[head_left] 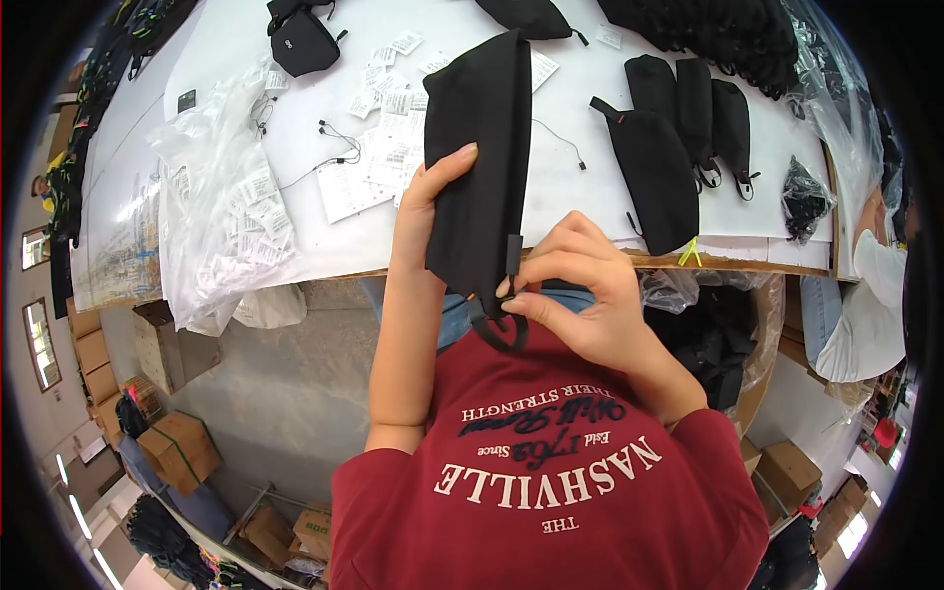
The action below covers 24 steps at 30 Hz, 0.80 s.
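A long black fabric zip pouch (477, 147) is held up in front of me, above the table's near edge. My left hand (430, 202) grips its left side, thumb lying across the front. At the pouch's lower right corner, my right hand (575, 285) pinches with thumb and forefinger near the zipper end, where a small dark tab (514, 254) shows. Exactly what sits between those fingertips is too small to make out. From the bottom of the pouch hangs a black loop strap (500, 336). More black pouches (654, 182) lie on the table to the right.
The white table (570, 108) carries scattered paper labels (393, 123), thin black cords (344, 147) and a clear plastic bag (221, 197) at left. A small black bag (303, 41) lies farther back. Piled black pouches (718, 39) fill the far right. Cardboard boxes (179, 452) stand on the floor.
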Motion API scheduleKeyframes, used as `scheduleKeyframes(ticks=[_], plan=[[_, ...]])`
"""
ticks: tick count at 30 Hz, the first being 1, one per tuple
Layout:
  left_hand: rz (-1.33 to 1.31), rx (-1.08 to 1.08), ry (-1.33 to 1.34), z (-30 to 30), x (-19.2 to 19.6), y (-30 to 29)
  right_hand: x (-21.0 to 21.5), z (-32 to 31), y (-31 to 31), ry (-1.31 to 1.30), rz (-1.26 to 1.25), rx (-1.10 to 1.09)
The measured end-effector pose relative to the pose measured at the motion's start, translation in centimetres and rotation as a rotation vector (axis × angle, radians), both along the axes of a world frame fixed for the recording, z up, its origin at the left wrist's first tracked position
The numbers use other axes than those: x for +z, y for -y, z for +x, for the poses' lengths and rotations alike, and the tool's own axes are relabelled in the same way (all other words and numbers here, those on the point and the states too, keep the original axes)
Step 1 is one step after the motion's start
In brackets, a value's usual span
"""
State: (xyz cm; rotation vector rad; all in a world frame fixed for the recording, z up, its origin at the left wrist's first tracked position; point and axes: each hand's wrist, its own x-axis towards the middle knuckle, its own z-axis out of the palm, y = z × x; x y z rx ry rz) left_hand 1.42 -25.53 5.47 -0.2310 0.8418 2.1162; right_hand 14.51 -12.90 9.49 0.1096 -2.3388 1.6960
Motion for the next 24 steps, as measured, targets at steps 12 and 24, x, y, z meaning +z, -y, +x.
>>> scheduleKeyframes(ticks=[12,24], plan=[[0.159,0.104,-0.123,2.9,1.3,1.6,1.1,-2.6,-1.8,-0.091,0.709,-0.121],[-0.529,0.200,-1.424,0.7,0.4,5.9,0.5,-1.8,-6.0,-0.111,0.035,0.010]])
